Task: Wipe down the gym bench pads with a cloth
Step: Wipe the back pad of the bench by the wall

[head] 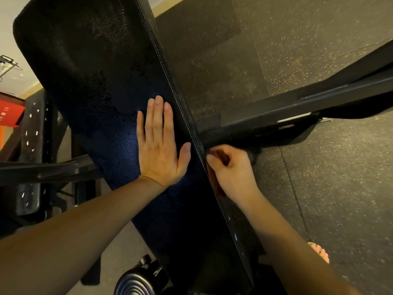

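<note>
At the far left stands a perforated black rack upright [28, 135], and beside it the bench pad [91, 67] fills the middle of the view. Its long axis runs on a diagonal from upper left, away from the person, to lower right, close to them. The left grip [159, 150] lies flat on the pad's textured top, fingers straight and together, thumb spread toward the stitched side edge [180, 103] — pressing, holding nothing. Just over that edge the right grip [231, 171] sits against the pad's side face, fingers curled round what looks like a dark cloth [254, 151]; a fuzzy tuft shows past the knuckles, though black on black makes it hard to be sure. So the cloth lies on the pad's right flank and the right grip is the nearer one; the likely stroke follows the edge along the long axis. Further right a black frame beam [319, 96] crosses the speckled rubber floor [340, 188]. No container shows.
</note>
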`<state>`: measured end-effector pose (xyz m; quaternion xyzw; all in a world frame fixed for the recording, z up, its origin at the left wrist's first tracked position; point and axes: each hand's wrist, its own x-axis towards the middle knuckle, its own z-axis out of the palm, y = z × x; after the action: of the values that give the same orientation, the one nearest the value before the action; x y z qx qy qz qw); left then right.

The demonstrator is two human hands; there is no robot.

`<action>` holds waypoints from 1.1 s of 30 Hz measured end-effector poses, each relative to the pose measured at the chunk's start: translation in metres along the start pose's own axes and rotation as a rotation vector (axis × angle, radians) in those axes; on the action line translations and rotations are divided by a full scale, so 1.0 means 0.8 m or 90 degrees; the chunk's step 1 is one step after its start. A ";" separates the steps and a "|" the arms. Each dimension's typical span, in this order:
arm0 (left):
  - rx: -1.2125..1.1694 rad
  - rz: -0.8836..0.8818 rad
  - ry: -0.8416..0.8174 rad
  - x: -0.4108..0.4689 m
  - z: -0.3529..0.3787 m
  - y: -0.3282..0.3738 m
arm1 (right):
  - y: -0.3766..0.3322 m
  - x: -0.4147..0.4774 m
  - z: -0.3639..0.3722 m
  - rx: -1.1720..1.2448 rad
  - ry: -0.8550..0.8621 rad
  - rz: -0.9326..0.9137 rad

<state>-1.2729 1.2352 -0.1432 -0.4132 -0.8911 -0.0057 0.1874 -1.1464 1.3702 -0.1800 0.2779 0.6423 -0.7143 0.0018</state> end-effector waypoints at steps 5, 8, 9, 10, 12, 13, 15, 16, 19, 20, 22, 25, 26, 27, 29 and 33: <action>-0.001 0.002 -0.004 -0.001 0.000 0.000 | 0.048 -0.049 -0.002 -0.018 -0.030 0.074; 0.000 0.006 -0.002 -0.001 0.000 0.000 | 0.098 -0.098 -0.022 -0.150 -0.136 0.240; 0.002 0.005 -0.001 -0.001 0.000 0.000 | 0.099 -0.095 -0.023 -0.161 -0.136 0.250; 0.004 0.003 -0.001 -0.001 -0.001 0.000 | 0.093 -0.085 -0.021 -0.145 -0.121 0.225; 0.007 0.005 -0.004 -0.001 -0.002 0.001 | 0.062 -0.055 -0.012 -0.069 -0.060 0.117; 0.008 0.007 -0.006 0.000 -0.002 0.001 | 0.044 -0.041 -0.008 -0.048 -0.028 0.066; 0.007 0.009 -0.007 0.000 -0.003 0.000 | 0.029 -0.033 -0.002 -0.005 -0.002 0.023; 0.009 0.011 -0.007 -0.001 -0.003 0.000 | 0.035 -0.042 -0.003 0.011 -0.009 0.030; 0.014 0.008 -0.007 -0.002 -0.001 0.000 | 0.087 -0.092 -0.014 -0.058 -0.092 0.168; 0.013 0.007 -0.005 -0.002 -0.001 0.000 | 0.100 -0.106 -0.020 -0.118 -0.129 0.216; 0.013 0.006 -0.003 -0.002 -0.002 0.001 | 0.107 -0.103 -0.026 -0.166 -0.140 0.249; 0.020 0.002 -0.012 -0.002 -0.004 0.003 | 0.069 -0.064 -0.015 -0.046 -0.038 0.130; 0.025 0.000 -0.014 -0.002 -0.005 0.003 | 0.049 -0.052 -0.011 -0.011 -0.004 0.092; 0.031 0.000 -0.016 -0.002 -0.007 0.004 | 0.037 -0.046 -0.007 0.016 0.018 0.070; 0.036 0.002 -0.018 -0.002 -0.008 0.005 | 0.041 -0.055 -0.006 0.038 0.014 0.072; 0.037 -0.006 -0.011 -0.005 -0.005 0.007 | 0.114 -0.129 -0.025 -0.101 -0.124 0.257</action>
<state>-1.2649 1.2353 -0.1416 -0.4036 -0.8943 0.0227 0.1918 -1.0187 1.3359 -0.2228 0.3295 0.6247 -0.6700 0.2289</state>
